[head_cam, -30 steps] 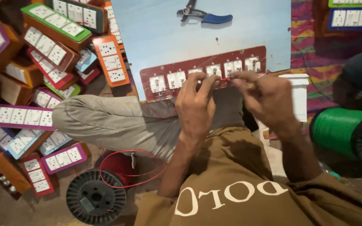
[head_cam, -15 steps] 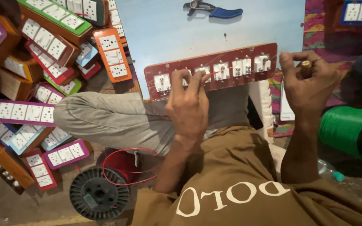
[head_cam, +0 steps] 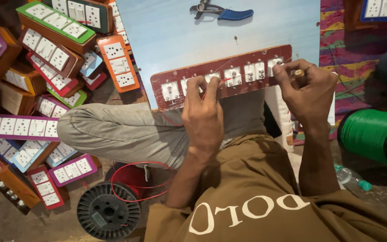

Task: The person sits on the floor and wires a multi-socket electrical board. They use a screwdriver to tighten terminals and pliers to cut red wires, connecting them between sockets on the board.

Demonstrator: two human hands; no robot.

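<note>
Finished switch boxes [head_cam: 45,49] are heaped on the floor at left, each holding white switches and sockets. The left hand [head_cam: 204,112] presses curled fingers on the dark red switch board [head_cam: 220,78] across the lap, pinching a red wire [head_cam: 213,85]. The right hand [head_cam: 307,89] grips the board's right end, fingers closed on a small brass piece [head_cam: 298,72].

Soft, even indoor light falls brightest on the pale blue board [head_cam: 229,40], which shows mild sheen but no harsh glare. Below and to the right of the board the floor and corners sink into dim shadow. Edges left of the board bend with wide-angle distortion; detail stays fairly sharp, slightly grainy.
</note>
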